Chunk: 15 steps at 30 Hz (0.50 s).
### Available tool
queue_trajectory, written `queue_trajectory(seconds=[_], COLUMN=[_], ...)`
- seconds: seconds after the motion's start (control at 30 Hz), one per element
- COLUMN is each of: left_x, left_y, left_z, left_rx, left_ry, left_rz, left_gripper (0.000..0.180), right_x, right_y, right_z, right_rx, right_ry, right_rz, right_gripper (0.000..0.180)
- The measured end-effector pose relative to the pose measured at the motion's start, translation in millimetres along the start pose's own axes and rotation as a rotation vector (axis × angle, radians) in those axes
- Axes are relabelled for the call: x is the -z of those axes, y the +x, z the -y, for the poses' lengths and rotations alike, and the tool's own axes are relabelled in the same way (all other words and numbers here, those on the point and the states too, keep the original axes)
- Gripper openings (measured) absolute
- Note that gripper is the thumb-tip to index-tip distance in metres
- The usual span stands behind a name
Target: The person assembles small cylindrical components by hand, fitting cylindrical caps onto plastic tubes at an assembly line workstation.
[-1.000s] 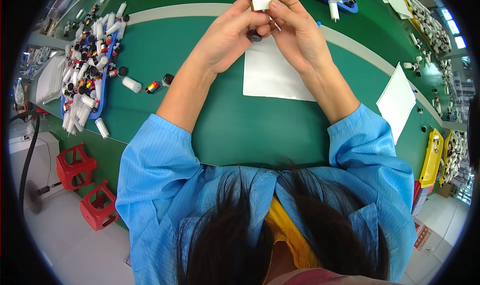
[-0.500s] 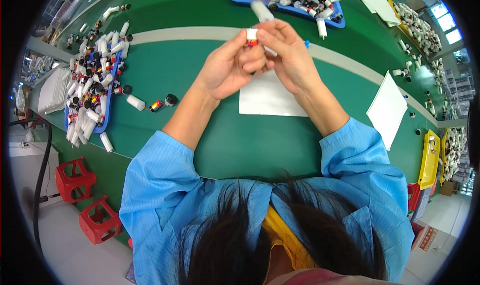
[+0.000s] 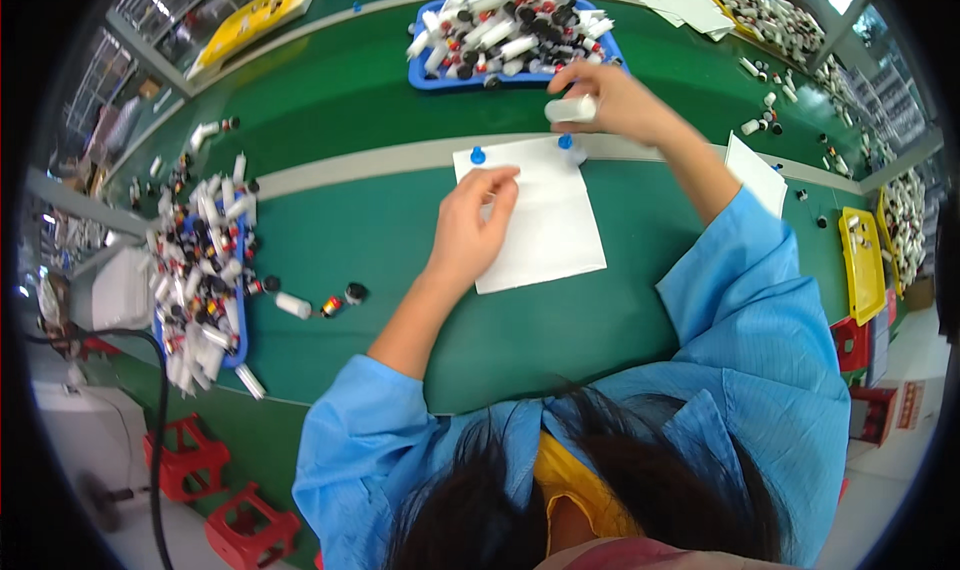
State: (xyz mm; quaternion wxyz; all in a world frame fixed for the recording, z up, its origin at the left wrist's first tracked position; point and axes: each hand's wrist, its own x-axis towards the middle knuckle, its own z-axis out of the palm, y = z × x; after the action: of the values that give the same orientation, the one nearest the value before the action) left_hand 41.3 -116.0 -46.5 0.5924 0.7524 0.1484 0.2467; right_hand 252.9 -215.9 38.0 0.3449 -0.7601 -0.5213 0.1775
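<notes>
In my right hand (image 3: 615,105) is a white, partly see-through cylindrical bottle (image 3: 572,110), lying sideways between thumb and fingers and slightly blurred. That hand is raised just in front of a blue tray (image 3: 455,83) heaped with white bottles and black, red and yellow parts. Over the left edge of a white sheet (image 3: 550,230) hovers my left hand (image 3: 472,225), fingers loosely bent and thumb apart, with nothing visible in it. Two small blue pegs, a left one (image 3: 478,155) and a right one (image 3: 565,141), stand at the sheet's far edge.
At the left, a second blue tray (image 3: 241,315) overflows with similar parts. Beside it lie a loose white bottle (image 3: 293,305) and a red-yellow-black piece (image 3: 332,306). A grey strip (image 3: 370,163) crosses the green table. Far right stands a yellow tray (image 3: 862,270); red stools (image 3: 250,525) are lower left.
My hands, together before around a small white piece with red and yellow, have separated. The right has moved right with the bottle; the left has come down over the sheet. The view has shifted.
</notes>
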Motion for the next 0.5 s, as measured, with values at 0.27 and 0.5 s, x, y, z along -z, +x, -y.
queue_trajectory(seconds=[0.27,0.5], left_x=[-18.5,-22.4], left_y=[-13.0,-8.1], left_z=[1.1,3.1], left_rx=[-0.315,-0.35], left_ry=[0.853,0.909], left_rz=[0.207,0.22], left_gripper=[0.043,0.044], right_x=[137.4,94.0], right_y=[153.6,173.4], right_z=[-113.8,-212.7], right_rx=[-0.267,-0.104], right_ry=[-0.515,-0.564], right_rz=[-0.527,-0.599], right_gripper=[0.048,0.043])
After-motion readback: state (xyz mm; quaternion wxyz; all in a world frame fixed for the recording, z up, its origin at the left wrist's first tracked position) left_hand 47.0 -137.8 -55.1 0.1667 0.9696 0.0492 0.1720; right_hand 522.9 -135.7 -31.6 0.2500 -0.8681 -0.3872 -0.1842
